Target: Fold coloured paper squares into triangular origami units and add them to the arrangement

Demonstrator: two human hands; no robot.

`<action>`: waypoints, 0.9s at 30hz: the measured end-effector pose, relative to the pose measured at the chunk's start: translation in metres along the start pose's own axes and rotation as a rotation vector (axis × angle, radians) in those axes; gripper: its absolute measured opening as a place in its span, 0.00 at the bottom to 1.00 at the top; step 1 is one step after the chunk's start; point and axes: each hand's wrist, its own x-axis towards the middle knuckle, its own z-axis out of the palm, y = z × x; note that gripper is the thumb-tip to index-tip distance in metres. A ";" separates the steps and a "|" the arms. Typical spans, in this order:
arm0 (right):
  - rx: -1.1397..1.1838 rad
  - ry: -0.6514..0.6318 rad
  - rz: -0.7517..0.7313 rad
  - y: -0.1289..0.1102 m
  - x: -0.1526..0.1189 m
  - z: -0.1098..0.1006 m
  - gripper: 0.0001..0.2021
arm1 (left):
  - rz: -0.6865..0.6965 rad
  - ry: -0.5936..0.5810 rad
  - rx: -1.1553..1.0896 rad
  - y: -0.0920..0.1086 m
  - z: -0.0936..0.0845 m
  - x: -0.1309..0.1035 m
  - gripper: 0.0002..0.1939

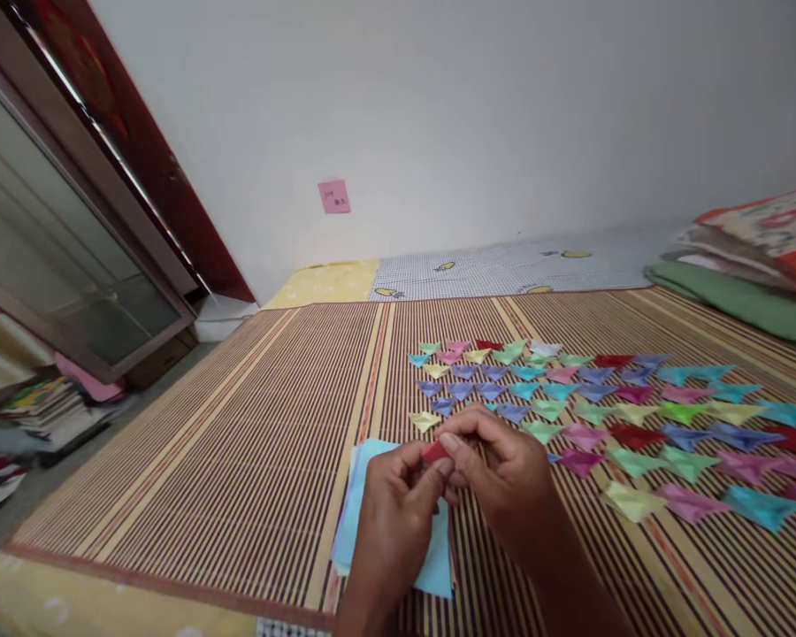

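Note:
A small piece of folded red paper (436, 453) is pinched between both hands, above a stack of paper sheets. My left hand (404, 500) grips its left side with thumb and fingers. From the right, my right hand (494, 456) holds it with thumb and forefinger. Part of the paper is hidden by the fingers. Beneath my left hand lies the stack (438, 562), light blue on top. To the right and beyond, rows of small folded paper pieces (633, 502) in several colours lie on the striped mat (271, 460).
A pink note (334, 196) is stuck on the white wall. Folded bedding (736, 296) is piled at the back right. At the left are a glass-panelled door (86, 212) and a stack of books (43, 402) below mat level.

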 end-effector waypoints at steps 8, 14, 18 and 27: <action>-0.088 0.037 -0.206 0.001 0.001 -0.001 0.08 | -0.007 -0.175 -0.205 -0.006 -0.004 0.002 0.27; 0.010 0.025 -0.052 0.004 0.000 0.001 0.07 | 0.007 -0.096 -0.108 0.000 -0.004 0.001 0.20; 0.154 -0.007 0.145 0.009 0.002 -0.001 0.09 | 0.020 -0.039 -0.093 -0.001 -0.003 0.003 0.19; 0.153 -0.054 0.148 0.002 0.001 -0.002 0.12 | 0.053 -0.025 0.110 -0.001 -0.004 -0.001 0.21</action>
